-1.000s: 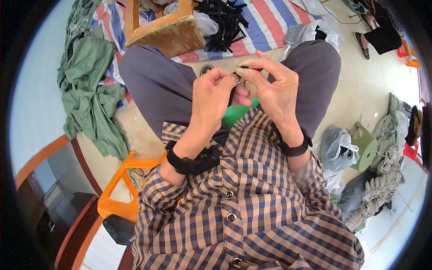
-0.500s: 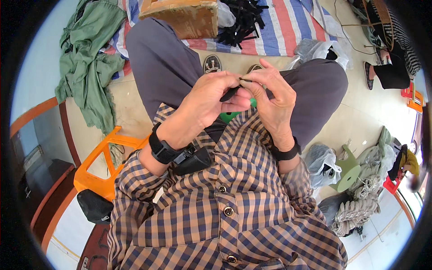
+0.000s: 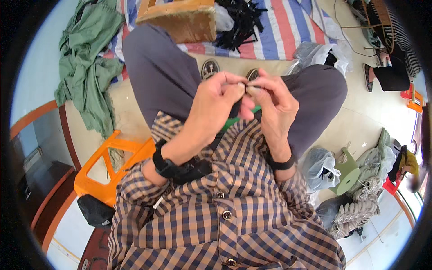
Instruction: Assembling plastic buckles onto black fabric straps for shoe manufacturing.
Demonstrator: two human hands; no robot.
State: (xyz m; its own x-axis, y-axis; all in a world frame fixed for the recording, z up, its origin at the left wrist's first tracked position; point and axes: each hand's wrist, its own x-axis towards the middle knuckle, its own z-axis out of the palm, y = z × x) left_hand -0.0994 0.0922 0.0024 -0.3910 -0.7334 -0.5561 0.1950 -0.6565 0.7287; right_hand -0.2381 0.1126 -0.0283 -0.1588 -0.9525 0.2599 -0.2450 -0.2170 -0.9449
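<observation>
Seated with knees apart, a person is bringing both hands closer together above the lap than they were half a second ago. The fingers of the left hand (image 3: 211,108) are pinching a small black piece (image 3: 235,109), held in the air between the knees. The fingers of the right hand (image 3: 277,108) are standing narrow, their tips meeting the left ones; whether they are gripping the piece too, I cannot tell. The right forefinger, raised earlier, is now bending inward, and less of the black piece is showing.

The left fingers are covering most of the piece, so its full shape is staying unclear. A green object (image 3: 231,122) below the hands is mostly hiding behind them. At the far right, a co-worker's leg (image 3: 390,78) is showing, the rest cut off or dim.

Beyond the knees, a striped sheet (image 3: 282,27) is covering the pale floor (image 3: 355,119). Near the sheet's closest edge, a heap of black strips (image 3: 240,22) is lying beside a worn wooden stool (image 3: 180,24). Green cloth (image 3: 87,54) is trailing over its left edge. An orange stool (image 3: 96,180) is standing at left; a clear bag (image 3: 317,168) and a green spool (image 3: 348,175) are sitting at right.
</observation>
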